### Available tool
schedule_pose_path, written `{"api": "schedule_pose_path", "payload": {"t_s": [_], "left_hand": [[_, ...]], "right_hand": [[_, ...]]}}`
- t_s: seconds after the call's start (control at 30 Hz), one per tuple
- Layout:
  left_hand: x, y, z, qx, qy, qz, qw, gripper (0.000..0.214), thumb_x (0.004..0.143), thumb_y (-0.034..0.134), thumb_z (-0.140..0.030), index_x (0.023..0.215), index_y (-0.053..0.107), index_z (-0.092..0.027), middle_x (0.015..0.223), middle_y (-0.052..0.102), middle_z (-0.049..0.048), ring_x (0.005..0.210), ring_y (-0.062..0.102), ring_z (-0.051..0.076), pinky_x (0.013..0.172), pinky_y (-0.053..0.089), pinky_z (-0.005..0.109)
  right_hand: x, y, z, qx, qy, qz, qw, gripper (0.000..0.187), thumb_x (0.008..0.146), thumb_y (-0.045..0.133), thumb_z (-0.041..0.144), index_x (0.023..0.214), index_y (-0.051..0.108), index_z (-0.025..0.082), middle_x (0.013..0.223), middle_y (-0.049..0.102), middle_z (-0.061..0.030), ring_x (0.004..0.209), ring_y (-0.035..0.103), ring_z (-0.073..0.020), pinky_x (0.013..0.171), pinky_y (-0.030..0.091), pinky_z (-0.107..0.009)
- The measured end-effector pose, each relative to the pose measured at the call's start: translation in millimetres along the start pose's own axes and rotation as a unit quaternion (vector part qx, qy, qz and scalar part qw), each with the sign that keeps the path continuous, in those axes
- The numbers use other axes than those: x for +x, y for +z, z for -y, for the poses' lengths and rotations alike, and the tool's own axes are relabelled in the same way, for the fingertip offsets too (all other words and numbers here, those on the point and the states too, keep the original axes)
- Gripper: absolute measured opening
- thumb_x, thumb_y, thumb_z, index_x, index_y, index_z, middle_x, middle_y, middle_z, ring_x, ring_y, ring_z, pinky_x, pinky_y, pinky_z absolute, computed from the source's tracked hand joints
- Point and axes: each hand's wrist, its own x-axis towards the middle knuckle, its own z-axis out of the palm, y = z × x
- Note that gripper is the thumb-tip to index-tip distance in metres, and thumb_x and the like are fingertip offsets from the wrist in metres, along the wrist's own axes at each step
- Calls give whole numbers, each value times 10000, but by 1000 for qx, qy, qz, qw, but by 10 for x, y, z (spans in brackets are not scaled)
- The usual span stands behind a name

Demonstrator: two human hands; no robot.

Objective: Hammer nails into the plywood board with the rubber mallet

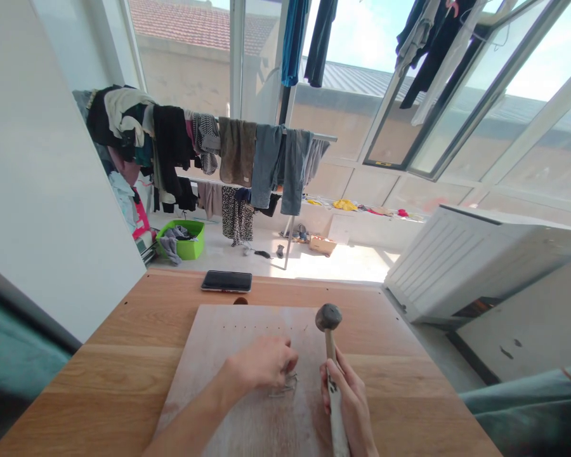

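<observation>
My right hand (347,397) is wrapped round the wooden handle of a hammer (328,317), whose dark metal head is raised a little above a pale wooden board (209,362). My left hand (261,365) rests on the board with its fingers curled down over a small heap of nails (285,385). Whether the fingers grip a nail is hidden. A row of small nails or holes (252,328) runs across the far part of the board.
The board lies on a wooden table (124,355). A dark phone (226,280) lies near the table's far edge. Beyond stand a laundry rack with clothes (247,158), a green basket (183,239) and a white appliance (461,254) at right. A white wall (42,190) is left.
</observation>
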Motion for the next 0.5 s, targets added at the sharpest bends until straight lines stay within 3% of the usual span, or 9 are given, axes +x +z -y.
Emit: {"api": "schedule_pose_path", "payload": {"t_s": [0.23, 0.33, 0.43, 0.5], "left_hand": [[5, -20, -37, 59, -3, -12, 998, 176, 584, 775, -92, 573, 632, -195, 830, 624, 50, 726, 604, 221, 657, 480, 304], [64, -30, 23, 34, -2, -34, 999, 160, 574, 770, -113, 557, 631, -191, 893, 651, 58, 761, 623, 221, 676, 481, 295], [199, -24, 128, -99, -46, -114, 987, 73, 636, 710, -136, 666, 671, -190, 814, 670, 27, 702, 620, 181, 653, 466, 262], [314, 14, 194, -215, -89, -213, 949, 103, 690, 664, -147, 786, 682, -178, 749, 665, 5, 669, 611, 155, 632, 459, 237]], "right_hand": [[14, -23, -29, 6, 2, -2, 1000, 460, 746, 765, 600, 878, 662, 172, 603, 564, 57, 353, 407, -63, 314, 384, -193], [26, -39, -39, 24, -1, -16, 1000, 472, 728, 778, 597, 894, 662, 171, 614, 577, 54, 360, 428, -69, 310, 388, -192], [45, -53, -63, 46, -6, -28, 999, 458, 715, 792, 586, 862, 654, 175, 620, 588, 53, 357, 426, -63, 311, 386, -185], [58, -61, -87, 53, -9, -32, 998, 452, 714, 795, 584, 835, 644, 176, 629, 593, 51, 358, 427, -60, 312, 385, -181]]}}
